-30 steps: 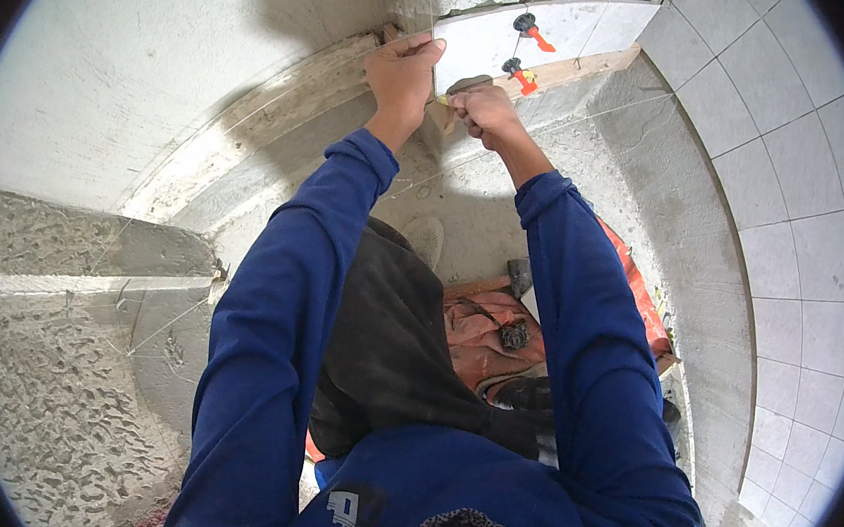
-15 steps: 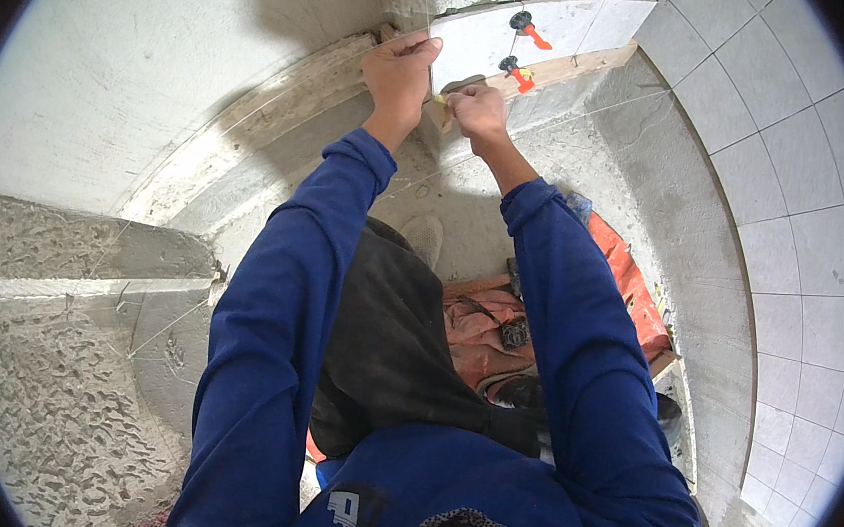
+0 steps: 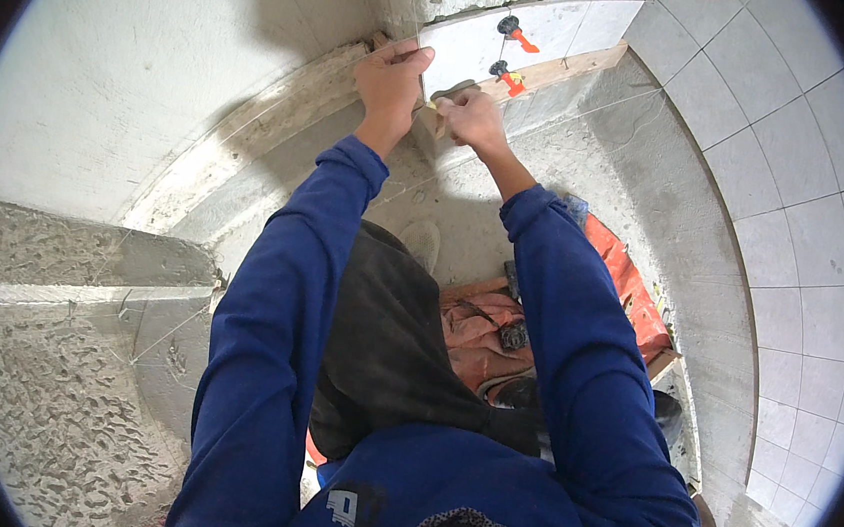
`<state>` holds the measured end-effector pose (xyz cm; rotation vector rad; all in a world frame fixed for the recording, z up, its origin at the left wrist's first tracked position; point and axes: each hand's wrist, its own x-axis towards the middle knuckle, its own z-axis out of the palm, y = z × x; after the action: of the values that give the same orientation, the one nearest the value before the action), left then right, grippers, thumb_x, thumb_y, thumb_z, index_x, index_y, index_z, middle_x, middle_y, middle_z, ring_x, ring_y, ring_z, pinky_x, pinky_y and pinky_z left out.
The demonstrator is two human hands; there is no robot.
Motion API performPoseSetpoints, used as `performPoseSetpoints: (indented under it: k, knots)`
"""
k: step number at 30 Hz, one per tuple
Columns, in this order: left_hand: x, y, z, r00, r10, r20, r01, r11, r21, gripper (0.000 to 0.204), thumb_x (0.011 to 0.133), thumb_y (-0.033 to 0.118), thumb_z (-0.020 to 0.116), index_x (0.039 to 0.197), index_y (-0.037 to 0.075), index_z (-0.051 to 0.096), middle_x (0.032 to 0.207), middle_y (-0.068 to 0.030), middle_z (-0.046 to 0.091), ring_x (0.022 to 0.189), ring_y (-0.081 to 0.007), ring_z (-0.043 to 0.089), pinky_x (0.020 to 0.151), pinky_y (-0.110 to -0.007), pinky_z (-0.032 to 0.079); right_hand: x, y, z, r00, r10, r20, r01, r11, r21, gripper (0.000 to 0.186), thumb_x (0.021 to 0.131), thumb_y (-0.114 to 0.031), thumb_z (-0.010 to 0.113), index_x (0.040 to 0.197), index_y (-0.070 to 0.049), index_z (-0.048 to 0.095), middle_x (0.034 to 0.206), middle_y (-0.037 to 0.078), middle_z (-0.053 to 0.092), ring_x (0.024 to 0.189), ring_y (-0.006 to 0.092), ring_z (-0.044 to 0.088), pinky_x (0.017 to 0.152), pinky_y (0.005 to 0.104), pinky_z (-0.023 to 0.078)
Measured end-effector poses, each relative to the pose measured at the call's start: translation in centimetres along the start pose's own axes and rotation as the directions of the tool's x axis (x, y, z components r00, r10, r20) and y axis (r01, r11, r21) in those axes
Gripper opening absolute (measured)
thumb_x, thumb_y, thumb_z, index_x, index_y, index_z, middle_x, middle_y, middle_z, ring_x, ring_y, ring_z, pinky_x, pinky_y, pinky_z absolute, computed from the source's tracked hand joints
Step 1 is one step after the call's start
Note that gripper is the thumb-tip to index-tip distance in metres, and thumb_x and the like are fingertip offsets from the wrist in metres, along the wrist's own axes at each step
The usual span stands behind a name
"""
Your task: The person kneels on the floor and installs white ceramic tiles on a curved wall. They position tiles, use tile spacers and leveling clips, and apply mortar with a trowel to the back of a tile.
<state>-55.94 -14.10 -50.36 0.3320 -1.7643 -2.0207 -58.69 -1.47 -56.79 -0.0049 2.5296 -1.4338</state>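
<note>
My left hand [image 3: 389, 88] is closed on the left edge of a white tile [image 3: 466, 52] set upright along the wall, thumb at the edge. At that tile's lower left corner, my right hand [image 3: 471, 119] pinches a small yellowish piece [image 3: 436, 106], mostly hidden by its fingers. A dark flat item [image 3: 452, 91] lies just behind that hand, too obscured to identify. Two black-knobbed clips with red handles [image 3: 518, 39] [image 3: 508, 79] sit on the tile joint. A wooden batten [image 3: 565, 68] runs under the tiles, and thin strings cross nearby.
Gridded tiling [image 3: 766, 173] curves along the right. A roughened concrete ledge [image 3: 50, 382] is at left, below a pale plastered surface [image 3: 106, 85]. An orange tarp [image 3: 621, 281] with dark items on it and a pale shoe [image 3: 422, 238] are lower down.
The whole top scene has shifted slightly left and down in view. My right hand has moved a little left and down at the tile corner; my left hand keeps its hold.
</note>
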Motion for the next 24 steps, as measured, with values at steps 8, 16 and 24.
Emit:
performPoseSetpoints:
  k: [8,16,24]
  knots:
    - [0.9,-1.2,-1.9,0.990,0.084,0.111,-0.109,0.965,0.237,0.029,0.073,0.012,0.082,0.095,-0.001,0.069,0.084,-0.0038,0.066,0.073,-0.0116,0.059,0.063,-0.025,0.047,-0.2,1.8,0.5,0.923,-0.340,-0.179,0.341,0.940,-0.024,0.022,0.075,-0.020,0.072,0.085,-0.001,0.066,0.079,0.013,0.068,0.074,0.0221,0.067,0.069,0.0332,0.052]
    - [1.0,-1.9,-1.8,0.989,0.041,0.143,-0.096,0.908,0.409,0.029,0.070,0.007,0.082,0.092,-0.005,0.068,0.084,-0.0086,0.068,0.074,-0.0155,0.063,0.067,-0.027,0.050,-1.2,1.4,1.9,0.837,-0.456,-0.302,0.461,0.886,-0.058,0.020,0.072,-0.014,0.073,0.091,-0.007,0.068,0.087,0.015,0.068,0.080,0.0294,0.067,0.073,0.0374,0.052]
    - [1.4,-2.5,-1.5,0.986,0.141,0.089,-0.167,0.839,0.518,0.018,0.067,0.014,0.081,0.077,0.001,0.073,0.071,-0.0093,0.071,0.065,-0.0186,0.067,0.064,-0.031,0.052,-1.0,1.4,3.0,0.796,-0.451,-0.404,0.478,0.877,-0.037,0.016,0.071,-0.012,0.070,0.086,-0.005,0.069,0.083,0.017,0.068,0.078,0.0320,0.068,0.070,0.0360,0.053]
